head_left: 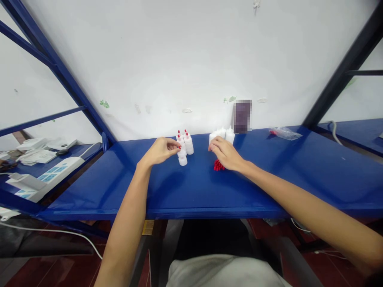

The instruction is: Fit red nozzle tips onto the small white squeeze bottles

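Left hand (pixel 164 151): pinching the cap (pixel 179 148) of the front bottle (pixel 182 160), long axis near vertical. Right hand (pixel 226 153): fingers curled, grip indeterminable; uncapped bottles (pixel 230 136) stand upright beyond it, loose caps (pixel 218 166) just nearside.

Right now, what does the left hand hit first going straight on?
The left hand would likely meet the red-tipped white bottles right ahead; depth is unclear, so it may already touch one.
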Motion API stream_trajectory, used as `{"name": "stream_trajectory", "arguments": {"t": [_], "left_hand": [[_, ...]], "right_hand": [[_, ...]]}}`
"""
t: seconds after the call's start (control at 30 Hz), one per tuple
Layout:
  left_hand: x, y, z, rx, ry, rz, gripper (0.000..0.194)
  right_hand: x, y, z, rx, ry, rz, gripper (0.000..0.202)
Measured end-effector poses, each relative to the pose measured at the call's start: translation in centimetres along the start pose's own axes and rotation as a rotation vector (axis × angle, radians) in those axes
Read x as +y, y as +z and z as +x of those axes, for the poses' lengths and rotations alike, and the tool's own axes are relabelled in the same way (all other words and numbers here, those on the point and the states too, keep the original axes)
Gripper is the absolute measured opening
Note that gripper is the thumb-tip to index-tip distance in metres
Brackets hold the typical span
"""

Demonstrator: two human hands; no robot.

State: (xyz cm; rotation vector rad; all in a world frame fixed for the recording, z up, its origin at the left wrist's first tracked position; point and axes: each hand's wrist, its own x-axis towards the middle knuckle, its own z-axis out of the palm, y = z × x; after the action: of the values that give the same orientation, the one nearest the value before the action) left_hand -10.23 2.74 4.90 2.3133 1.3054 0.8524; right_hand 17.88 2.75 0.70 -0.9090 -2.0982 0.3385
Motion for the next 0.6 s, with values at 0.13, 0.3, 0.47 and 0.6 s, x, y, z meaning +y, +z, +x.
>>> {"name": "stream_trajectory", "arguments": {"t": [0.13,0.3,0.47,0.6], "left_hand": [[-0.2,0.0,0.0,-0.050,0.037,-0.010,0.023],[2.1,1.1,0.1,0.257,0.112,-0.239,0.030],[5.5,6.2,0.7,0.411,0.252,-0.448,0.022],[6.4,8.9,0.6,0.305,0.321,-0.436,0.013]], "right_hand": [[0.1,-0.1,0.1,0.018,0.028,0.021,0.032],[-0.4,-0.1,-0.1,0.009,0.147,0.304,0.034],[-0.9,0.6,-0.3,-0.064,0.171,0.724,0.015],[-1.4,0.7,-0.6,-0.126,0.138,0.773,0.012]]}}
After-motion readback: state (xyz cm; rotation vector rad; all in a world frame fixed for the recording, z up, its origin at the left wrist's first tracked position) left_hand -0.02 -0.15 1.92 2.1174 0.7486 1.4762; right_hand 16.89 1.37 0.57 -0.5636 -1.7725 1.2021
